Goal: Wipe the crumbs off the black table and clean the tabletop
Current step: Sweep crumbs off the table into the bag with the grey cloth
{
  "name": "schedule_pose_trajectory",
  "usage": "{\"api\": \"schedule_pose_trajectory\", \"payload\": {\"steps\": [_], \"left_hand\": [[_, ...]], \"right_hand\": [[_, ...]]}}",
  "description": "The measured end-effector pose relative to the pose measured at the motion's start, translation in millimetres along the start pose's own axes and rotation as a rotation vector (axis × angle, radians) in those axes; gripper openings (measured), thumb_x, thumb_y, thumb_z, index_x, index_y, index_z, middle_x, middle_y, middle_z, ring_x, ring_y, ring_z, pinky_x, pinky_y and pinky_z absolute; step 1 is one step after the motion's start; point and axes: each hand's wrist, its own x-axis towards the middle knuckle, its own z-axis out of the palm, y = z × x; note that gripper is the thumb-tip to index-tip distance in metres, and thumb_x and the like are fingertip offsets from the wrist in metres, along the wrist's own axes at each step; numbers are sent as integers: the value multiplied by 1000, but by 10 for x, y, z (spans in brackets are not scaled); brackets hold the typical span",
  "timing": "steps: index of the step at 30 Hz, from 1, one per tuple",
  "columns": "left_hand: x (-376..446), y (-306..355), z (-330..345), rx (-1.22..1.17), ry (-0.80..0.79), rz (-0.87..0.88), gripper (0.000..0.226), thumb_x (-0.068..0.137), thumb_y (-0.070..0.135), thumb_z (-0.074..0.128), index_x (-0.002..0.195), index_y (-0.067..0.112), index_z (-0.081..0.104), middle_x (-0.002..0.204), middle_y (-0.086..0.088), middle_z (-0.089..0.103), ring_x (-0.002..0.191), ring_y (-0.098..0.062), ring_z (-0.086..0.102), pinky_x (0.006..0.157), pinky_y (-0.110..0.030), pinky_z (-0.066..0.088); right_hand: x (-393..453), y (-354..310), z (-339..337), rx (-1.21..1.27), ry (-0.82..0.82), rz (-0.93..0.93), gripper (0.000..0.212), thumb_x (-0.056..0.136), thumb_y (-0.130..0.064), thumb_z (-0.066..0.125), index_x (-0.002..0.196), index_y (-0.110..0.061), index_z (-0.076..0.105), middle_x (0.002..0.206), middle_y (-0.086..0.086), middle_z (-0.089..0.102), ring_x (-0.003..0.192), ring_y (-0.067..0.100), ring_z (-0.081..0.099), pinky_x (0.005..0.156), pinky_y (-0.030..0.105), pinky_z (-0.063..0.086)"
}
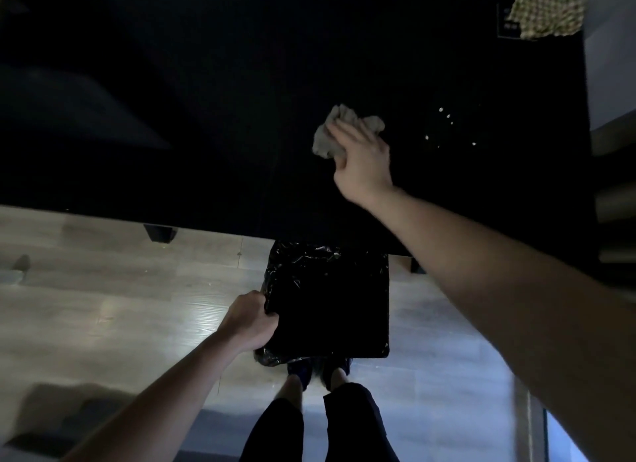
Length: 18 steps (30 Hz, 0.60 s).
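Your right hand (361, 158) grips the rag (339, 133) mid-worktop (172, 83); crumbs (447, 127) sit just toward its right edge. Left hand (253, 318) clutches the lined bin (327, 303) below the near edge. Mid-wipe; next, sweep crumbs binward.

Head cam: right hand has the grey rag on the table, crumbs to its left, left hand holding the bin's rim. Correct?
Not quite. In the head view the crumbs lie to the right of the grey rag, not left. The rest holds: right hand on the rag, left hand gripping the bin rim.

Right hand (361, 158) grips rag (339, 131) on table (206, 117), seemingly beside crumbs (447, 127).
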Motion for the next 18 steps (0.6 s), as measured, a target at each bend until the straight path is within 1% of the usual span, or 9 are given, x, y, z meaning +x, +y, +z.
{"api": "schedule_pose_trajectory", "payload": {"steps": [3,5,6,8,10,11,13,16,18], "left_hand": [[-10,-6,-12,-9,9,-9,30,80,16,55,53,14,43,49,3,50,44,-13,46,42,-25,32],[-11,11,-27,-11,11,-16,29,80,16,55,54,13,44,50,2,51,45,-14,47,42,-25,32],[-5,20,-39,-12,11,-19,27,80,16,56,55,12,46,51,1,52,46,-15,48,42,-25,33],[11,42,-61,-6,4,-18,25,79,16,56,56,11,50,53,0,55,48,-16,51,43,-25,34],[35,69,-82,-16,-4,-12,25,80,17,56,56,11,50,54,0,56,48,-16,51,43,-25,34],[52,86,-90,-16,-4,-6,26,80,18,56,56,12,50,53,0,55,47,-15,51,43,-25,34],[84,133,-104,10,4,7,28,81,18,56,55,12,49,52,0,54,47,-15,50,44,-25,34],[124,203,-104,25,3,20,32,83,17,56,53,13,46,50,1,51,46,-14,47,42,-24,32],[146,230,-93,20,-1,23,34,83,17,56,52,14,43,48,3,49,45,-13,46,42,-24,32]], "right_hand": [[-651,-123,93,45,-50,-142,66,89,-4,60,150,-30,54,159,-10,48,153,18,35,119,42,32],[-1118,-135,98,75,-114,-186,70,84,2,60,146,-30,58,155,-12,52,151,17,39,114,43,38],[-1333,-137,89,93,-169,-211,72,83,5,58,145,-31,59,154,-13,53,150,16,39,113,44,38],[-1681,-124,33,140,-306,-251,71,85,5,49,143,-34,61,153,-16,54,151,11,38,116,42,33],[-1811,-67,-87,215,-340,-257,69,87,6,44,140,-34,64,150,-19,56,147,2,39,120,33,31],[-1778,-18,-169,263,-300,-240,69,87,10,46,138,-30,67,147,-17,59,144,-1,43,119,28,33],[-1571,152,-327,376,-140,-184,67,84,19,49,133,-19,71,142,-8,65,138,0,52,117,23,38],[-1091,491,-622,421,106,-60,64,86,20,49,137,-15,67,144,-4,63,138,8,55,119,28,40],[-763,734,-810,366,205,-3,61,90,14,49,140,-17,64,147,-7,57,140,10,53,121,26,36]]}}
